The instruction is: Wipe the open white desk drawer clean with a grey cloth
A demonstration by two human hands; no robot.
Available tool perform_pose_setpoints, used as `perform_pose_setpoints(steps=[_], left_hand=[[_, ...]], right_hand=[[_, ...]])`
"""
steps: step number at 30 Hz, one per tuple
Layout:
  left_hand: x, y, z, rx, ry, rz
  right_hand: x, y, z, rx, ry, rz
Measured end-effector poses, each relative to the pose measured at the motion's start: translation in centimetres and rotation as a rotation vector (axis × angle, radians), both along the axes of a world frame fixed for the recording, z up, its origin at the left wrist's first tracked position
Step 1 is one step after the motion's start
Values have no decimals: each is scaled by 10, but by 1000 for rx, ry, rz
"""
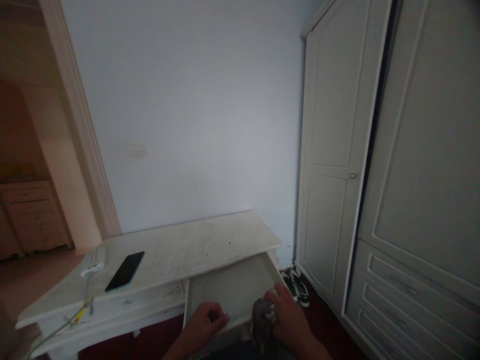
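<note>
A grey, rumpled cloth (261, 320) is bunched in my right hand (288, 316), whose fingers are closed around it. The hand is at the right front corner of a pulled-out white drawer (234, 287), and the cloth hangs against the drawer's front edge. My left hand (204, 322) is over the front left part of the drawer. Its fingers are curled in loosely, and nothing shows in them. Whether it touches the drawer's edge, I cannot tell. The drawer belongs to a low white table (195, 242) with worn, smudged paint.
A dark phone (125, 271) and a white power strip (93, 262) lie on the table's left side; a cable (80, 314) runs over its front. Black-and-white shoes (296, 286) stand beside the table's right end. A tall white wardrobe (330, 145) rises at the right.
</note>
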State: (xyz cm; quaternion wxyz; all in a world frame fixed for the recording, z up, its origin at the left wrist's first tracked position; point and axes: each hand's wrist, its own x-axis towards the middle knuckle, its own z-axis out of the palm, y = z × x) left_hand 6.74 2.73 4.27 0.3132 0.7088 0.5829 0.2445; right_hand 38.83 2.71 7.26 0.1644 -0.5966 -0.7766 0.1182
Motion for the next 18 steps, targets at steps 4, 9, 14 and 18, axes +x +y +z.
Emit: perform_pose_setpoints(steps=[4,9,14,18], left_hand=[[-3,-1,-2,-4,-13,-32],[-6,-1,2,-15,-36,-67],[-7,0,5,-7,-47,-61],[-2,1,7,-12,-77,-52]], right_hand=[[57,12,3,-4,-33,-127],[61,11,1,29,-75,-168],[11,2,-1,39,-38,-48],[-44,-8,-3,21,54,78]])
